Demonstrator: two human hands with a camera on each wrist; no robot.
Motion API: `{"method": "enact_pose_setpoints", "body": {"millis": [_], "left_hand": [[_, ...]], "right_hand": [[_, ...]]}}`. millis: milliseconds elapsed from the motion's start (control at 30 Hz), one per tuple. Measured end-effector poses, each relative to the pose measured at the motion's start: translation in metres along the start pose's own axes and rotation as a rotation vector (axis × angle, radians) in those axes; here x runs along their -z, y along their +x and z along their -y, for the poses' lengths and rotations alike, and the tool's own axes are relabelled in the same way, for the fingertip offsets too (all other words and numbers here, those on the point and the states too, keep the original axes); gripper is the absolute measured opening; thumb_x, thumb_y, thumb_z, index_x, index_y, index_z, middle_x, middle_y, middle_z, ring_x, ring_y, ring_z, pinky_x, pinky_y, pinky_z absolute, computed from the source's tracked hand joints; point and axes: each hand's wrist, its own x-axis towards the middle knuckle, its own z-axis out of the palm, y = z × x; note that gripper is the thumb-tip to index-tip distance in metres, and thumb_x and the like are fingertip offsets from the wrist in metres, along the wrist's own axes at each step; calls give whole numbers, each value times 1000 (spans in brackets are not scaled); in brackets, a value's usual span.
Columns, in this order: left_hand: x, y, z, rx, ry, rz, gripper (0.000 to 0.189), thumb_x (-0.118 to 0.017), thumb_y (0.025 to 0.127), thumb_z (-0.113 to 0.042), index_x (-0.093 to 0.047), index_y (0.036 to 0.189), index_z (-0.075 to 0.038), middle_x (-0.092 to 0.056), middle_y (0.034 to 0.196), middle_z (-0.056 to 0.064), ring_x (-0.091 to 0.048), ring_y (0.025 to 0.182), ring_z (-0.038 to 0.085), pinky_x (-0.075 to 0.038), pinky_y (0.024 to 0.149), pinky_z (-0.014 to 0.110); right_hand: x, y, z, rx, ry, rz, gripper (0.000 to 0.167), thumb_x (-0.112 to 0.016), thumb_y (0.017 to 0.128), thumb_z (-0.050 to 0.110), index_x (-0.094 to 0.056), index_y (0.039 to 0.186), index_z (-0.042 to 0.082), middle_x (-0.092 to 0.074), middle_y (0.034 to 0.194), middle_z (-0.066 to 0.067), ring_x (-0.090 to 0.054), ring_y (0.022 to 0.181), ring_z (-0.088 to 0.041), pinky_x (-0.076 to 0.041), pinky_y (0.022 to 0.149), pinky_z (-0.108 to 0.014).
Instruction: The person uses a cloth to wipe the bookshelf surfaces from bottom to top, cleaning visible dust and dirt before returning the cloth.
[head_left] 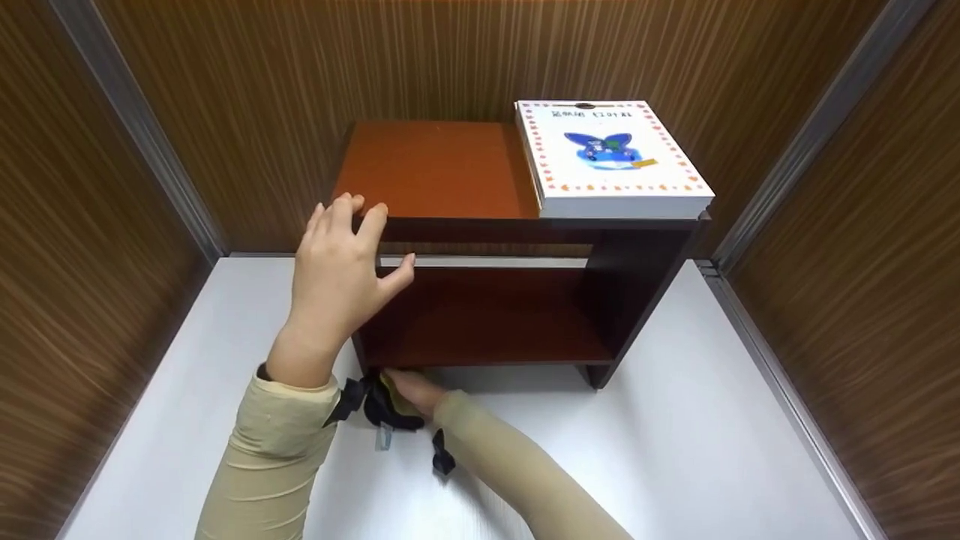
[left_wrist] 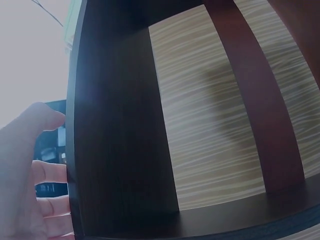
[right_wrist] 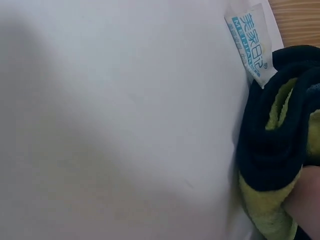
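A small dark brown wooden shelf [head_left: 480,315] with a reddish-brown top stands against the back wall. My left hand [head_left: 337,259] is at the top left front corner of the shelf, fingers fairly straight and spread, thumb apart. In the left wrist view the fingertips [left_wrist: 52,172] meet the edge of a dark panel. Low by the shelf's left foot, my right hand [head_left: 416,390] holds a folded cloth [head_left: 390,405], yellow-green with a dark border. The right wrist view shows the cloth's folded layers [right_wrist: 272,155], a white printed tag [right_wrist: 251,45] and part of my finger.
A thick white book [head_left: 607,165] with a butterfly picture lies on the right of the shelf top. Wood-patterned walls [head_left: 847,247] enclose the white floor surface [head_left: 675,450] on the back and both sides. A lower board [head_left: 487,322] spans the shelf.
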Motion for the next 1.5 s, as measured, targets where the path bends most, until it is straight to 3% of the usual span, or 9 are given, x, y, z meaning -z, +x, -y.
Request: {"method": "enact_pose_setpoints", "body": {"millis": [167, 300, 500, 633, 867, 1100, 1200, 1333, 1500], "left_hand": [[-2, 0, -5, -3, 3, -4, 55, -63, 80, -41, -57, 116, -1, -51, 116, 24, -50, 111, 39, -30, 103, 52], [-4, 2, -10, -9, -6, 17, 56, -62, 80, -42, -57, 117, -1, -50, 118, 24, -49, 114, 38, -30, 103, 52], [-1, 2, -11, -4, -9, 3, 53, -62, 80, -40, -58, 117, -2, -51, 118, 23, -49, 114, 37, -29, 104, 51], [-2, 2, -11, -8, -8, -2, 52, -62, 81, -40, -57, 117, -3, -51, 117, 23, -50, 112, 38, -30, 104, 51], [-2, 2, -9, -9, -1, 0, 51, -62, 81, -40, -57, 115, -2, -51, 116, 23, -52, 109, 38, -30, 103, 52], [0, 5, -2, -8, 20, -10, 51, -62, 81, -40, -57, 114, -2, -51, 115, 23, -53, 106, 38, -31, 102, 52], [0, 4, 0, 1, 26, -14, 51, -62, 80, -40, -57, 113, -2, -51, 114, 23, -53, 105, 38, -31, 102, 53], [-2, 3, -1, 7, 28, -18, 51, -61, 81, -41, -57, 113, -2, -51, 114, 23, -53, 104, 38, -31, 102, 53], [-3, 1, -3, 6, 33, -30, 52, -62, 80, -41, -57, 113, -2, -51, 113, 23, -53, 105, 39, -32, 101, 53]], "right_hand": [[9, -1, 2, 3, -72, -65, 80, -38, 81, 75, -42, 139, 20, -39, 138, 1, -34, 129, -21, -26, 106, -41], [17, -2, 4, 39, -111, -99, 72, -35, 85, 72, -44, 135, 21, -40, 135, 3, -34, 128, -18, -26, 105, -38], [20, -4, 9, 114, -156, -111, 70, -35, 80, 76, -48, 128, 26, -42, 126, 9, -36, 122, -12, -26, 104, -35], [19, -4, 9, 162, -121, -68, 70, -35, 80, 77, -49, 128, 28, -47, 123, 12, -40, 118, -9, -28, 102, -31], [14, -13, 4, 22, -161, 18, 83, -38, 81, 75, -39, 142, 19, -38, 140, 3, -35, 126, -15, -27, 105, -37], [-7, -10, 1, 84, -39, 91, 74, -42, 90, 60, -32, 145, 11, -36, 143, -4, -33, 130, -21, -26, 106, -40], [-16, -12, -2, 72, -3, 74, 68, -46, 91, 55, -35, 143, 11, -41, 138, -5, -36, 127, -22, -28, 105, -41], [-21, -13, -4, 70, -16, 7, 67, -43, 92, 53, -32, 145, 14, -38, 143, -4, -32, 132, -23, -25, 107, -42], [-17, -6, -6, 108, 31, 22, 64, -36, 95, 53, -31, 146, 14, -27, 150, -4, -23, 137, -24, -19, 110, -42]]}}
